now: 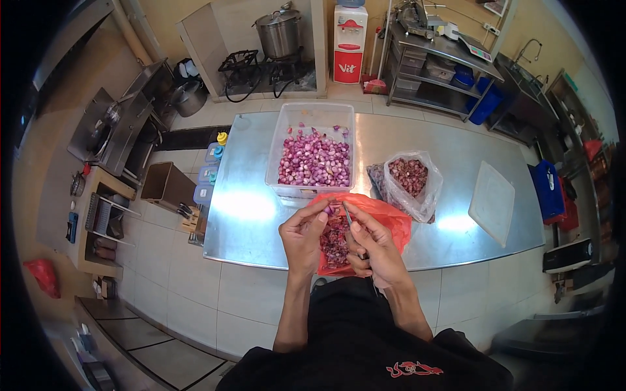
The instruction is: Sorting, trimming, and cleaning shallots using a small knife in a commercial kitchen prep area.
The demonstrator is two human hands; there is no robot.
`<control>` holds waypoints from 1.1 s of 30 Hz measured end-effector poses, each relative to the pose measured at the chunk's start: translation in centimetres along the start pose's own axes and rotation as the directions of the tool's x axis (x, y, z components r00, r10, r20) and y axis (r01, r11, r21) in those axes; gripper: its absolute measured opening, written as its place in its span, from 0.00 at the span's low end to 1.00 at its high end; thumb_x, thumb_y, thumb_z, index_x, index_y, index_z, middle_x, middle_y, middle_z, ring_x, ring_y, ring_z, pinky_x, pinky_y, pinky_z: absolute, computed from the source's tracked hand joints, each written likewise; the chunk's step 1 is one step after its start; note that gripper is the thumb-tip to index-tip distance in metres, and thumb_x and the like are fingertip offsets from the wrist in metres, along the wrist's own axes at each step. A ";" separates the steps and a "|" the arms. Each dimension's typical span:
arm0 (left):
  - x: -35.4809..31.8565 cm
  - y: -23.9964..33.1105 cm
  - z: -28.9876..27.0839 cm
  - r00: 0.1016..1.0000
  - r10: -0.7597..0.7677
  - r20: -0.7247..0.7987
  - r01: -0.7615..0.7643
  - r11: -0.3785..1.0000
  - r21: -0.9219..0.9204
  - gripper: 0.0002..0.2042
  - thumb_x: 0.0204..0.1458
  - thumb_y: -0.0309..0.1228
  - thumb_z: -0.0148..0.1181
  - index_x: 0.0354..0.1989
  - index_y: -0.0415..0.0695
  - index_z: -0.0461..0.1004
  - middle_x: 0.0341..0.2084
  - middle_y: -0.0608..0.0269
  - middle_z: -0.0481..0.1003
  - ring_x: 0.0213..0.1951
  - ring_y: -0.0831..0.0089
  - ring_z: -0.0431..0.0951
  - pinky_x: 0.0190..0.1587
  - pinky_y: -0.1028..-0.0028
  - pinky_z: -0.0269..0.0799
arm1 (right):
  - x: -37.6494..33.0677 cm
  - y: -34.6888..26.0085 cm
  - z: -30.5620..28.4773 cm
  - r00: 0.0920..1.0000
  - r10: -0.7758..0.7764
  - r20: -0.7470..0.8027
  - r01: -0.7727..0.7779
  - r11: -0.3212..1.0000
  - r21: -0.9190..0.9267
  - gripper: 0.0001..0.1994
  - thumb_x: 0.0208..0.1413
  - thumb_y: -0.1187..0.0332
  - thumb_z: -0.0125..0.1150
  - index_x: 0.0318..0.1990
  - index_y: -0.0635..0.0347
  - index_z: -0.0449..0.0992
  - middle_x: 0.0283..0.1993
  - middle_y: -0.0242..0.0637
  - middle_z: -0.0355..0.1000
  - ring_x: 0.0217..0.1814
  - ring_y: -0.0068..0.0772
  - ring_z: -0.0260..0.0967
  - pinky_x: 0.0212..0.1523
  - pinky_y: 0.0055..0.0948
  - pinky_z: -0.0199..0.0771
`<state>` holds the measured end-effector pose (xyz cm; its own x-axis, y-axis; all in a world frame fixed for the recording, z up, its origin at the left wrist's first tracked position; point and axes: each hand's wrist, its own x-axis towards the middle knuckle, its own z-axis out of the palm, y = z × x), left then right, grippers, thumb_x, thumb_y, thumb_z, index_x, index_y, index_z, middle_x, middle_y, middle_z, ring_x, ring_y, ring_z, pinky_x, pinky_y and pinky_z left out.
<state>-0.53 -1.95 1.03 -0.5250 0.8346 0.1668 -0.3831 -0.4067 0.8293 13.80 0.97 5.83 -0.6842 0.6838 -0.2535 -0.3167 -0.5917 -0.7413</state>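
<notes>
Pinched in the fingertips of my left hand point(305, 236) is a small purple shallot point(330, 210). My right hand point(378, 247) grips a small knife point(347, 214), its narrow blade pointing up beside the shallot; most of the handle is hidden in my fingers. Below both hands an orange-red plastic bag point(391, 225) lies spread on the table, with dark red shallot skins point(334, 244) in it. Just beyond, a clear plastic tub point(313, 111) holds many peeled shallots point(316, 159). To the right stands a clear plastic bag point(427, 202) of unpeeled shallots point(409, 176).
Everything rests on a steel table point(254, 163). A translucent lid point(492, 202) lies toward its right end. Small lidded containers point(203, 193) line its left edge, near a brown bin point(166, 186). Behind are a stove with a large pot point(279, 36), a water dispenser point(348, 45) and a steel shelf point(430, 45).
</notes>
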 end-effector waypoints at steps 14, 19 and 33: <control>-0.1 0.2 0.7 0.988 -0.152 -0.035 0.155 0.985 0.070 0.12 0.52 0.19 0.60 0.46 0.31 0.74 0.40 0.53 0.77 0.41 0.73 0.78 0.48 0.76 0.74 | 0.5 0.2 -0.9 0.979 -0.163 -0.123 0.136 0.971 -0.199 0.21 0.65 0.64 0.48 0.65 0.53 0.61 0.19 0.20 0.51 0.14 0.10 0.44 0.14 0.17 0.43; -0.2 0.0 0.4 0.962 -0.272 -0.019 0.272 0.962 0.008 0.12 0.55 0.21 0.58 0.47 0.32 0.73 0.40 0.53 0.77 0.39 0.74 0.78 0.47 0.77 0.74 | 0.2 -0.1 -1.7 0.960 -0.213 -0.180 0.149 0.938 -0.313 0.20 0.65 0.65 0.48 0.64 0.56 0.63 0.21 0.19 0.54 0.17 0.10 0.46 0.16 0.16 0.47; -0.1 -1.3 0.7 0.906 -0.420 -0.059 0.399 0.892 -0.214 0.12 0.58 0.24 0.54 0.49 0.33 0.71 0.42 0.55 0.75 0.45 0.70 0.77 0.50 0.75 0.74 | 0.5 1.2 -4.8 0.934 -0.200 -0.296 0.038 0.879 -0.474 0.10 0.60 0.66 0.57 0.44 0.59 0.65 0.20 0.26 0.64 0.13 0.10 0.49 0.12 0.15 0.42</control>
<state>0.54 -1.25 0.33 -0.3596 0.9048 -0.2283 -0.7135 -0.1090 0.6921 16.23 2.61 1.80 -0.3811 0.8835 -0.2724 0.0072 -0.2918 -0.9565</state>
